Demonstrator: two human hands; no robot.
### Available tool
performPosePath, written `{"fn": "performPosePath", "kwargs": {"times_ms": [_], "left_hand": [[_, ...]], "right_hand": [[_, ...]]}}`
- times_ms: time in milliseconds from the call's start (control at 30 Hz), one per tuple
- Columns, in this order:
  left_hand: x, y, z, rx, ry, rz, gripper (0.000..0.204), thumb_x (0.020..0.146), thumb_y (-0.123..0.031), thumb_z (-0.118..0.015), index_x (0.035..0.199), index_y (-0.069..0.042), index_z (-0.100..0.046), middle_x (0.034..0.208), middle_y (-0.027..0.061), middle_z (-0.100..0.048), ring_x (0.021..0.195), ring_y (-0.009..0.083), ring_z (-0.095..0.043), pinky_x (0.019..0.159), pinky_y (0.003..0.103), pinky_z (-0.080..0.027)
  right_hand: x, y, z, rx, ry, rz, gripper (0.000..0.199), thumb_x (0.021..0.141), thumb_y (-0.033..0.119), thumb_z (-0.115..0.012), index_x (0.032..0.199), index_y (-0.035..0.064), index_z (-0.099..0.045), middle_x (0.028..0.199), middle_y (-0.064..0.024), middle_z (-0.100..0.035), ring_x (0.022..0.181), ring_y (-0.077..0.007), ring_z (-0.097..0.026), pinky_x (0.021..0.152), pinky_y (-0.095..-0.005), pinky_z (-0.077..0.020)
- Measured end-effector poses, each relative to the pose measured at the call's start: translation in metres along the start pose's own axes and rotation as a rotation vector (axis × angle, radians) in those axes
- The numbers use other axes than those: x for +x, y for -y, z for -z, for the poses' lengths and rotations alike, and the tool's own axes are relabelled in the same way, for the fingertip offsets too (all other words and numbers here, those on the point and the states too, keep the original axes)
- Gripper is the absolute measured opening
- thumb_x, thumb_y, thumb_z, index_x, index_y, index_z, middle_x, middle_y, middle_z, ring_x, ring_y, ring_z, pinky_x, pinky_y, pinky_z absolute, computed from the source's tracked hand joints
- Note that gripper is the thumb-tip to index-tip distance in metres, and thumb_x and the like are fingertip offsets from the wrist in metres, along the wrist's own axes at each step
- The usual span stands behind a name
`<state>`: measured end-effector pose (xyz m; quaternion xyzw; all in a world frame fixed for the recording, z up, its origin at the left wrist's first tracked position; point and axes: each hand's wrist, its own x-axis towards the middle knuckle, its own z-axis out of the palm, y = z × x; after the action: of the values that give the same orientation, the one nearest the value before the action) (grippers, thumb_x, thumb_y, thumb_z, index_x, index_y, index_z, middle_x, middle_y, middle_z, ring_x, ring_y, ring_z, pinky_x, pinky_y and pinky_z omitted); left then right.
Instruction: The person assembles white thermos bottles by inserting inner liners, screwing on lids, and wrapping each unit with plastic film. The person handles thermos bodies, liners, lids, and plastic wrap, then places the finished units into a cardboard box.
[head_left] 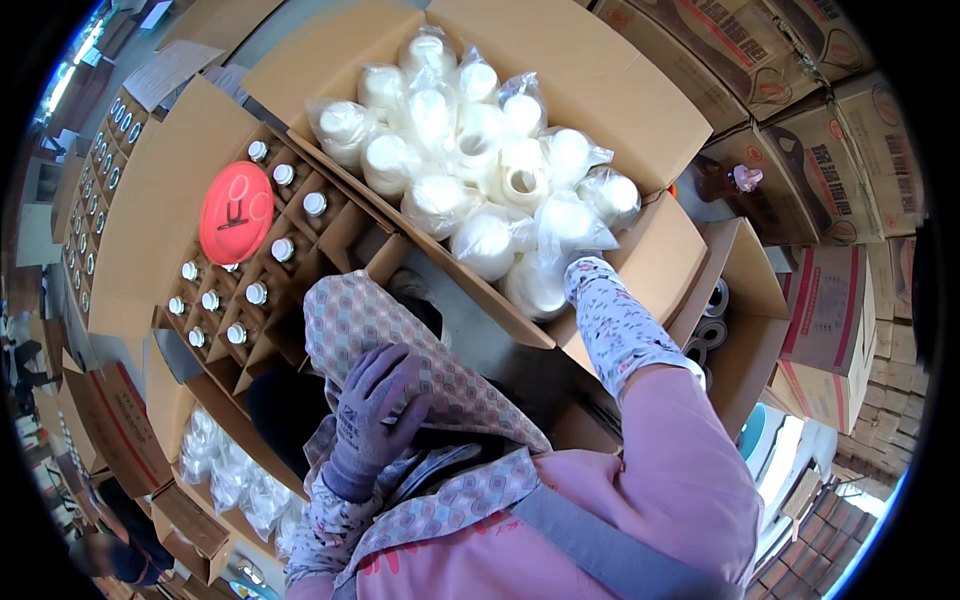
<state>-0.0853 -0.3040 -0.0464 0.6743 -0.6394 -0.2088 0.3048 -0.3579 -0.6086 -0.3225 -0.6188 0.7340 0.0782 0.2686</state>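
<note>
The pink sleeve [690,450] of the person's right arm lies close below the camera, beside a patterned grey apron [400,340] drawn over the knee. From a floral cuff, the right hand [584,257] reaches to a bagged white piece [572,222] at the near right part of an open cardboard box [590,70]; its fingers are mostly hidden, so whether they grip the bag or only touch it cannot be told. Round white pieces [432,118] in clear plastic crowd the same box, and one near the middle shows a dark round opening. The left hand [378,415], in a grey-purple glove, lies on the apron with its fingers bent and slightly apart; whether anything is under them cannot be told. To the left, a partitioned carton [165,200] holds white-capped bottles [256,293], with a red disc [236,213] resting over some of them. To the right, a smaller carton [748,270] holds cylindrical rolls [711,333], and printed brown cartons [835,150] stand stacked beyond. At lower left, a box contains crumpled clear bags [235,480].
</note>
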Motion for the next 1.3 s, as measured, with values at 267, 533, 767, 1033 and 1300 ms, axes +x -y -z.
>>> {"fn": "performPosePath", "kwargs": {"times_ms": [267,533,767,1033,1300], "left_hand": [[-0.001,0.032,-0.006,-0.061,-0.037,0.063,0.039,0.073,-0.013,-0.071,0.110,-0.003,-0.063,0.113,0.0151,-0.062,0.106,0.0328,-0.059,0.094,0.044,-0.045],[0.006,0.043,-0.004,-0.087,-0.072,0.051,0.037,0.075,-0.016,-0.070,0.110,-0.005,-0.064,0.114,0.0138,-0.063,0.105,0.0322,-0.060,0.095,0.044,-0.044],[-0.020,0.043,0.001,-0.141,-0.110,0.059,0.036,0.078,-0.016,-0.069,0.111,-0.002,-0.063,0.115,0.0166,-0.062,0.106,0.0329,-0.059,0.094,0.043,-0.045],[-0.046,0.029,0.018,-0.235,-0.260,0.117,0.038,0.079,-0.013,-0.069,0.115,-0.002,-0.063,0.116,0.0167,-0.063,0.108,0.0311,-0.060,0.093,0.037,-0.047],[-0.076,0.017,0.029,-0.228,-0.320,0.215,0.036,0.079,-0.010,-0.066,0.114,-0.002,-0.063,0.116,0.0166,-0.063,0.107,0.0303,-0.061,0.090,0.036,-0.048]], "right_hand": [[-0.052,0.104,0.156,-0.338,0.381,0.473,0.035,0.075,0.035,-0.064,0.092,0.0061,-0.071,0.086,-0.0161,-0.070,0.086,-0.0283,-0.067,0.081,-0.0397,-0.0502],[0.047,0.130,0.000,-0.902,-0.337,0.662,0.028,0.088,0.027,-0.051,0.107,0.0162,-0.069,0.126,-0.0071,-0.051,0.121,-0.0294,-0.040,0.100,-0.0457,-0.0322],[0.053,0.127,0.054,-0.877,-0.469,1.010,0.027,0.083,0.029,-0.056,0.101,0.0172,-0.071,0.123,-0.0049,-0.053,0.128,-0.0299,-0.036,0.109,-0.0487,-0.0231],[-0.027,0.157,0.128,-0.618,-0.280,0.784,0.019,0.080,0.028,-0.061,0.093,0.0169,-0.071,0.099,-0.0126,-0.067,0.099,-0.0314,-0.062,0.089,-0.0457,-0.0469],[-0.007,0.142,0.054,-0.768,-0.138,0.473,0.038,0.085,0.030,-0.057,0.123,0.0287,-0.060,0.138,-0.0022,-0.043,0.130,-0.0236,-0.038,0.104,-0.0457,-0.0346]]}}
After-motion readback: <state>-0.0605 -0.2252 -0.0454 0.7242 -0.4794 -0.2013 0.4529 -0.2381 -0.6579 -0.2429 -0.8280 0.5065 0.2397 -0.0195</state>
